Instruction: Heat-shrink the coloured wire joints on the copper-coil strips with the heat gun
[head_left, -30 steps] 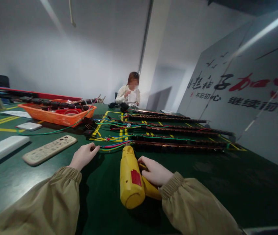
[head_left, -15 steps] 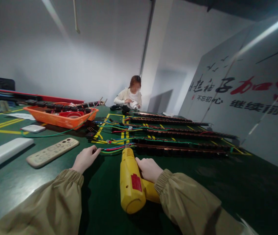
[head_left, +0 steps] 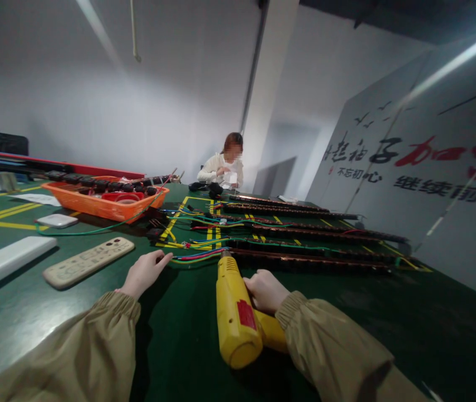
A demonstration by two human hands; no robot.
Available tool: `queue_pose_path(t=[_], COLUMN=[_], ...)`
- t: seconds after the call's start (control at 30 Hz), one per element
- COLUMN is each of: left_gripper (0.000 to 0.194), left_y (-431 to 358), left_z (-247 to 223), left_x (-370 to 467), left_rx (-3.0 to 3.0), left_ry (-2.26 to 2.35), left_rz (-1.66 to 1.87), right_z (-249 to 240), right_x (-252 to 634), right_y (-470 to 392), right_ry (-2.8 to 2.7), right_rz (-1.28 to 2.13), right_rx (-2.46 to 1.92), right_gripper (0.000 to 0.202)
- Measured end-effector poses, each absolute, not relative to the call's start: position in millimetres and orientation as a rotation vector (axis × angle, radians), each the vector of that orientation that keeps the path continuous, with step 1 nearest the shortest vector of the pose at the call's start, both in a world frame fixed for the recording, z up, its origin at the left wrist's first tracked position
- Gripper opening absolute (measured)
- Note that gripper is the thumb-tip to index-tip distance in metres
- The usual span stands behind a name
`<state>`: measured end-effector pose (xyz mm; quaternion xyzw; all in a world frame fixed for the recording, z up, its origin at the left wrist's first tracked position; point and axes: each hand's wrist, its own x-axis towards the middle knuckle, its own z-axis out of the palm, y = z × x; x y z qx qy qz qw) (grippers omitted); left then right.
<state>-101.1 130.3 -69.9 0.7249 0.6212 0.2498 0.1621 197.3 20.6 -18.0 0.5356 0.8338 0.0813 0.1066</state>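
Observation:
A yellow heat gun [head_left: 238, 312] with a red label is gripped at its handle by my right hand [head_left: 266, 290]. Its nozzle points away from me, at the near end of a long dark strip [head_left: 305, 262]. My left hand [head_left: 144, 273] pinches the ends of several coloured wires [head_left: 198, 257], red, blue and green-yellow, that run from that strip. The fingers are closed round the wire tips. More long strips [head_left: 330, 230] with wires lie parallel behind.
An orange basket [head_left: 95, 207] of dark parts stands at the left. Nearer lie a beige remote control [head_left: 89, 262], a white oblong device [head_left: 9, 263] and a small white box [head_left: 57, 221]. A co-worker [head_left: 224, 166] sits at the table's far end.
The heat gun and my right hand have moved a little to the right, so the nozzle sits further along toward the strip. My left hand stays nearly in place on the wires.

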Motion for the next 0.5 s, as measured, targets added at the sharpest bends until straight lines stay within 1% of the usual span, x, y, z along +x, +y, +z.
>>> queue_pose_path(t=[0.3,0.5], left_gripper=[0.046,0.047], left_y=[135.5,135.3], left_z=[-73.7,-74.5], left_x=[-103.4,-104.2], left_rx=[2.074,2.076], left_ry=[1.726,1.736], left_rz=[0.782,0.809], right_z=[-15.5,-18.4], right_x=[191.6,166.7], right_y=[18.9,18.3], right_ry=[2.448,2.506], right_rz=[0.263,0.245], right_rx=[1.599,1.554], right_gripper=[0.017,0.017])
